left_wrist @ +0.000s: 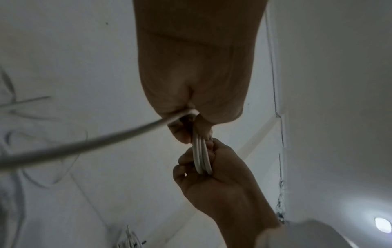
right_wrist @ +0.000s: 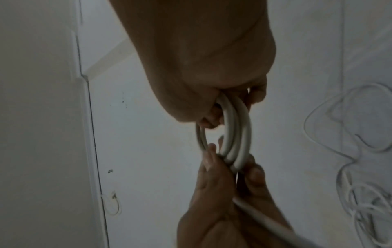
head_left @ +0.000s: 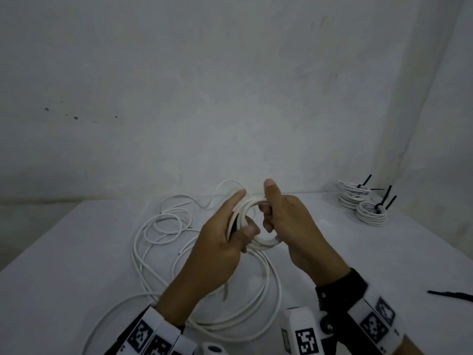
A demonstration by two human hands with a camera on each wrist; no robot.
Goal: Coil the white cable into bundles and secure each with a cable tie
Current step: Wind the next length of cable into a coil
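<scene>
A small coil of white cable is held upright above the table between both hands. My left hand grips its left side, index finger stretched along the loops. My right hand grips the right side, thumb raised. In the left wrist view the coil runs from my left palm into the right hand's fingers, and a loose strand trails left. The right wrist view shows the same coil between both hands. The rest of the cable lies in loose loops on the table.
Two finished white bundles with black ties sit at the table's far right corner. A loose black cable tie lies at the right edge. The white table meets a plain wall behind.
</scene>
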